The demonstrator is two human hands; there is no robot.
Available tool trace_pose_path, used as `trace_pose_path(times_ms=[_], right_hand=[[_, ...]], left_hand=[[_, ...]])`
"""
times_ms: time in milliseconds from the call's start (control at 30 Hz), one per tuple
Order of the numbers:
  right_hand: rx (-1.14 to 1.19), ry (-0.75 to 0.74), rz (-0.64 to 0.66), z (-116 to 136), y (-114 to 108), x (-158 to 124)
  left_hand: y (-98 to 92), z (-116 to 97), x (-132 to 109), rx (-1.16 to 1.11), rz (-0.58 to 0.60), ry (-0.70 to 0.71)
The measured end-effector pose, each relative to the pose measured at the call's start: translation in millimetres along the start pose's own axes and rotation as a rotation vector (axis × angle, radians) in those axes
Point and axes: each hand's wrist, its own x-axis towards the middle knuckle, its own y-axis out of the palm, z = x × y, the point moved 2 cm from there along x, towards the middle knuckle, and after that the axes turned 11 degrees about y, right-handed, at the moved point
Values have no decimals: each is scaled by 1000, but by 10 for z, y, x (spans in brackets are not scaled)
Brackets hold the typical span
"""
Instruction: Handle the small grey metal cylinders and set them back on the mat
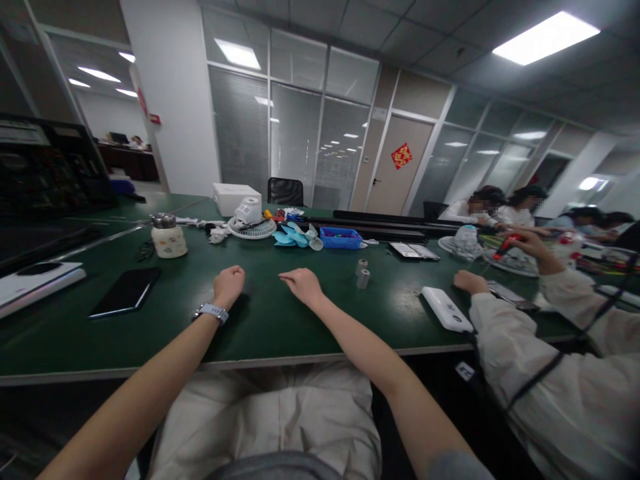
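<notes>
L hand (229,287) is curled into a fist above the bench (265,333), R hand (303,285) has its fingers drawn together; nothing visible in either, though something tiny inside can't be ruled out. Nearest R hand: two small cylinders (363,279), upright just beside each other to its right, and light-blue blades (294,235) lying beyond, next to the blue basket (345,243). Main risk, I'd say: R forearm swinging out & clipping the cylinders, b/c they're narrow-based and prob. tip/roll easily. Reaching fwd in a hurry could also shove the blades into the basket. On L, the phone (125,293) and lidded jar (169,241) could get knocked w/ a wide sweep. Far R, the white device (447,309) sits near the bench edge by a co-worker's sleeve (505,327); a snagged cord or elbow might drag it off.
</notes>
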Motion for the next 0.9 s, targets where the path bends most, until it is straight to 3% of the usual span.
trace_pose_path(times_ms=[100, 200, 300, 500, 733, 900], right_hand=[[-65, 129, -232, -531, -459, -177], [-107, 423, -455, -1055, -847, -324], [-96, 682, -486, -1370, -1006, -426], [-102, 872, -388, -1425, -1011, -504], [-107, 892, -359, -1398, -1038, -519], [-94, 886, -421, -1392, -1052, -525]], left_hand=[[16, -20, -5, -2, 3, 10], [36, -29, -3, -26, 11, 17], [45, -20, -1, -45, -1, 25], [51, 0, 1, -40, 5, 27], [39, -17, -10, -39, -2, 45], [23, -32, -23, -35, 1, 45]])
